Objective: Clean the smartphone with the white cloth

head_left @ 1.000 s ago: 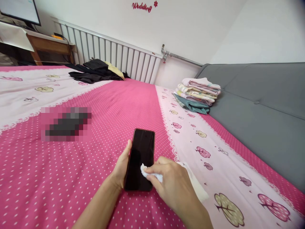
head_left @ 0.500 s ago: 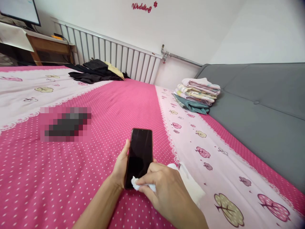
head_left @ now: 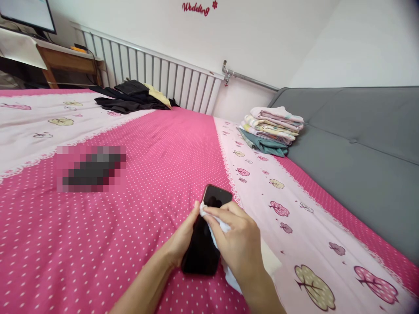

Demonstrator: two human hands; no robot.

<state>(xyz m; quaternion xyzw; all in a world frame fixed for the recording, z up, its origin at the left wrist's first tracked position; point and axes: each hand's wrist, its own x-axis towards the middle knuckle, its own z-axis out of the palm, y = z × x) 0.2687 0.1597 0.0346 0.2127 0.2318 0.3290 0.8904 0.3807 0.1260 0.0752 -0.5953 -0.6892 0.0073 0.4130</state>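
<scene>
A black smartphone [head_left: 200, 250] is tilted to the right above the pink dotted bedspread, its dark screen facing me. My left hand [head_left: 183, 237] grips it along the left edge, the thumb lying on that side and the other fingers hidden behind it. In my right hand [head_left: 240, 235] a white cloth [head_left: 220, 227] is pinched and pressed to the upper left part of the screen. Part of the cloth hangs below that hand. A cream flat piece [head_left: 270, 257] lies on the bed, partly behind my right wrist.
A blurred dark object [head_left: 94, 170] lies on the bedspread [head_left: 157, 174] at the left. Dark clothes [head_left: 131, 98] are heaped near the radiator [head_left: 157, 69]. Folded cloths [head_left: 273, 128] are stacked by the grey headboard [head_left: 356, 126]. A desk with a monitor [head_left: 29, 15] stands far left.
The phone has shifted right and tilted clockwise in my left hand. My right hand has moved the cloth from the lower end of the screen up to its upper left part.
</scene>
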